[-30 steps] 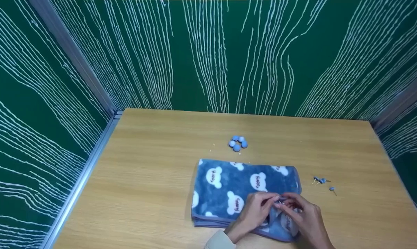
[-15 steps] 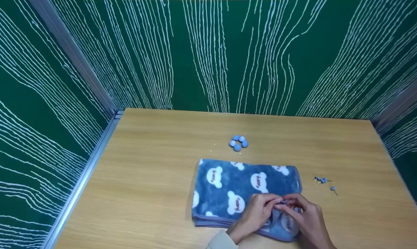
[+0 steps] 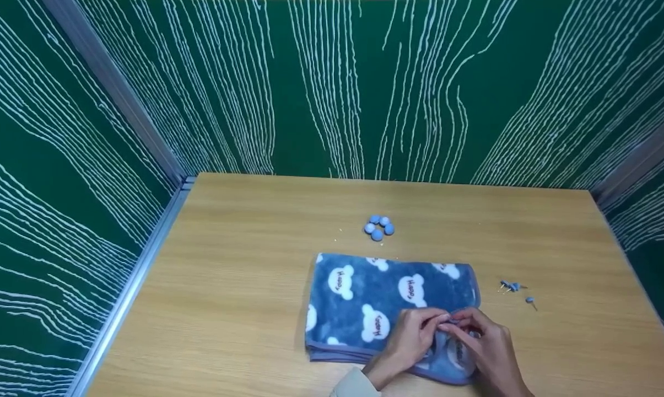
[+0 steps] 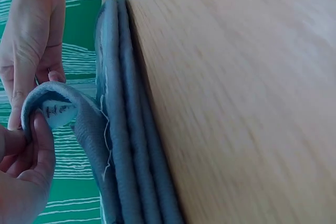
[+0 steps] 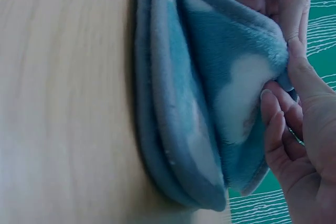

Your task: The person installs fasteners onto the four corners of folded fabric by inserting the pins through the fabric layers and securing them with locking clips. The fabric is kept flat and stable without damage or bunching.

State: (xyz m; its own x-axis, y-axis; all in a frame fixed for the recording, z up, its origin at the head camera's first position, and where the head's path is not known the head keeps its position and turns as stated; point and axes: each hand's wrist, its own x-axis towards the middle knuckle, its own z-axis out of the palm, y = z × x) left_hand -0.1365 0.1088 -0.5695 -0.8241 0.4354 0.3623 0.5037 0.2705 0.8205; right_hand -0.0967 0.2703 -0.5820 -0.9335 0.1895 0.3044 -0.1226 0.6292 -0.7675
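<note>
While the bear-print blanket (image 3: 395, 309) lies at five o'clock on the worktop (image 3: 227, 275), left hand (image 3: 409, 339) and right hand (image 3: 489, 343) pinch its raised flap (image 5: 212, 53), probably soft, light, best taken by the bound edge (image 5: 228, 6).

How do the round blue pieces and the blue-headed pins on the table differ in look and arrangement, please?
The round blue pieces show no shafts, while the blue-headed pins have thin ones. The pieces form a small ring beyond the folded blanket; the pins lie loosely to its right, one apart from the others. Both lie on the wooden table.
</note>
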